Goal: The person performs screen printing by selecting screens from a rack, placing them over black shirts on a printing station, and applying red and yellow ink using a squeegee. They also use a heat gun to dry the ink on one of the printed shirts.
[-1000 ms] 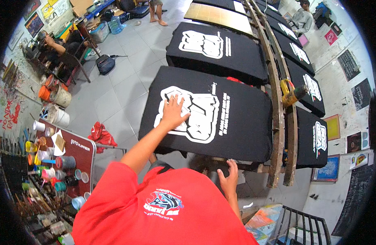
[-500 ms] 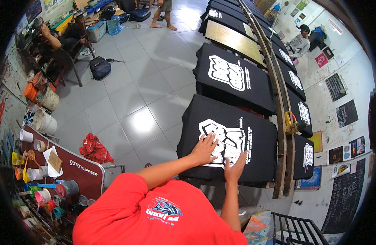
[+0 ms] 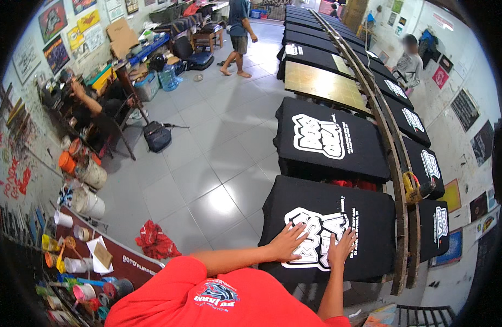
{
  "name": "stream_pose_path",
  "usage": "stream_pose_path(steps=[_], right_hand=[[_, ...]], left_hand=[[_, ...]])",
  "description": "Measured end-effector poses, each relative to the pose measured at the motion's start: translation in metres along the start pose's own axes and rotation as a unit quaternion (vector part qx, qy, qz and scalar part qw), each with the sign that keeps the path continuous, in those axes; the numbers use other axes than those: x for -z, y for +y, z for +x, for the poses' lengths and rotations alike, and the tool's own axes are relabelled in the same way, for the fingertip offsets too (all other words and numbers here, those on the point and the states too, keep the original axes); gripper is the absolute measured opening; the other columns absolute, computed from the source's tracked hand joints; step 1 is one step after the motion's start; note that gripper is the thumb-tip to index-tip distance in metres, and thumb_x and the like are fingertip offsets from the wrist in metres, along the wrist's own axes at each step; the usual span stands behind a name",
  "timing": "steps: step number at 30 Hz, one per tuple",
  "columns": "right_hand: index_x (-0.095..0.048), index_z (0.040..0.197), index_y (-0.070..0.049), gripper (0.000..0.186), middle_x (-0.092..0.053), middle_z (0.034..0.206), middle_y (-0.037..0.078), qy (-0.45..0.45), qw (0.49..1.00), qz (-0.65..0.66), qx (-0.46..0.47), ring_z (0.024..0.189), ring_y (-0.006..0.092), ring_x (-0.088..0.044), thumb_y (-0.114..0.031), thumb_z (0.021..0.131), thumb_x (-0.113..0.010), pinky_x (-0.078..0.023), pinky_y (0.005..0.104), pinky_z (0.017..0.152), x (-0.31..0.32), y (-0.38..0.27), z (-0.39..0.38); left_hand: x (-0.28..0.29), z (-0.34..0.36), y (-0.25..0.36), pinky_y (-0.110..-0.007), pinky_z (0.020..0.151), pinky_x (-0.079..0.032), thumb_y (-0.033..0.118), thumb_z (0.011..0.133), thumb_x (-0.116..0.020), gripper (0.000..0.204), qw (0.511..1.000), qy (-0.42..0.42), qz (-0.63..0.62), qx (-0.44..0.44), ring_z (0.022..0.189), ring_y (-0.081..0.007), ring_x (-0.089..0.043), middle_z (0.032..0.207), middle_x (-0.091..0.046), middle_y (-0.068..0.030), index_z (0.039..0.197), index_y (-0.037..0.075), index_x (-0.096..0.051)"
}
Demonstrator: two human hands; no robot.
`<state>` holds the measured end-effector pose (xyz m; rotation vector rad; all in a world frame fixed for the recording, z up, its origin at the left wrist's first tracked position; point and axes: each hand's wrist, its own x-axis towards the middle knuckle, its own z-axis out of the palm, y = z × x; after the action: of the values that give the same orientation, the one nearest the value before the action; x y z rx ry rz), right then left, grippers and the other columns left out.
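A black T-shirt (image 3: 375, 229) lies stretched flat over the nearest board, with a thick white print (image 3: 318, 218) on its chest. Flat on the left part of that print rests my left hand (image 3: 288, 243), fingers spread. My right hand (image 3: 341, 248) lies on the print's right side, its fingers stretched out and reaching toward the small white lettering. Neither hand grips anything. Just beyond is another black T-shirt (image 3: 365, 161) with a similar white print.
Wooden rails (image 3: 399, 218) run along the boards' right side, with a yellow heat gun or drill (image 3: 417, 188) on them. A bare yellowish board (image 3: 324, 87) stands farther off. Paint pots (image 3: 85, 291) crowd a dark red table (image 3: 132, 256) at left. A person (image 3: 239, 38) stands on the tiled floor.
The view has tilted up, showing more of the far room. My right hand has slid farther away over the print; my left hand stays on its left part.
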<state>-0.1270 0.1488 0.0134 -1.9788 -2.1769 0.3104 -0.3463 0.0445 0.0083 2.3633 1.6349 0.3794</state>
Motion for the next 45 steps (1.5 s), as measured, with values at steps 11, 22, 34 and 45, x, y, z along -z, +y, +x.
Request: stream_pose_path(steps=[11, 22, 34, 45], right_hand=[[-0.021, 0.146, 0.002, 0.085, -0.013, 0.153, 0.028, -0.026, 0.999, -0.025, -0.005, 0.142, 0.0443, -0.01, -0.044, 0.086, -0.059, -0.008, 0.0594, 0.111, -0.012, -0.002, 0.011], [-0.018, 0.147, 0.004, 0.076, -0.018, 0.152, 0.027, -0.049, 0.989, -0.041, -0.135, 0.143, 0.0404, -0.013, -0.038, 0.093, -0.052, -0.012, 0.0539, 0.114, -0.006, -0.029, 0.021], [-0.018, 0.148, 0.0, 0.081, -0.015, 0.154, 0.026, 0.016, 0.942, -0.125, -0.311, 0.142, 0.042, -0.012, -0.052, 0.093, -0.046, -0.013, 0.0593, 0.111, -0.043, -0.058, 0.093], [-0.026, 0.144, 0.006, 0.077, -0.024, 0.15, 0.027, 0.178, 0.964, -0.01, -0.198, 0.141, 0.0399, -0.02, -0.043, 0.091, -0.054, -0.017, 0.0539, 0.113, -0.066, -0.202, 0.348]], left_hand=[[0.019, 0.004, -0.056, -0.055, 0.111, -0.018, 0.053, 0.084, -0.057, 0.083, 0.989, -0.077, -0.05, -0.118, 0.141, -0.0372, -0.022, 0.151, -0.023, -0.0236, 0.146, 0.007, -0.029], [0.101, 0.004, -0.201, -0.049, 0.11, -0.028, 0.034, 0.088, -0.062, 0.064, 0.896, -0.154, -0.331, -0.251, 0.134, -0.038, -0.036, 0.143, -0.038, -0.0228, 0.139, 0.002, -0.039], [0.073, -0.104, -0.516, -0.041, 0.095, -0.046, 0.037, 0.087, -0.062, 0.053, 0.942, -0.057, -0.215, 0.25, 0.111, -0.0366, -0.058, 0.119, -0.061, -0.0235, 0.121, -0.003, -0.057], [0.026, -0.236, -0.672, -0.041, 0.086, -0.049, 0.039, 0.09, -0.058, 0.051, 0.767, -0.208, -0.283, 0.537, 0.1, -0.0345, -0.063, 0.107, -0.065, -0.0225, 0.117, -0.005, -0.058]])
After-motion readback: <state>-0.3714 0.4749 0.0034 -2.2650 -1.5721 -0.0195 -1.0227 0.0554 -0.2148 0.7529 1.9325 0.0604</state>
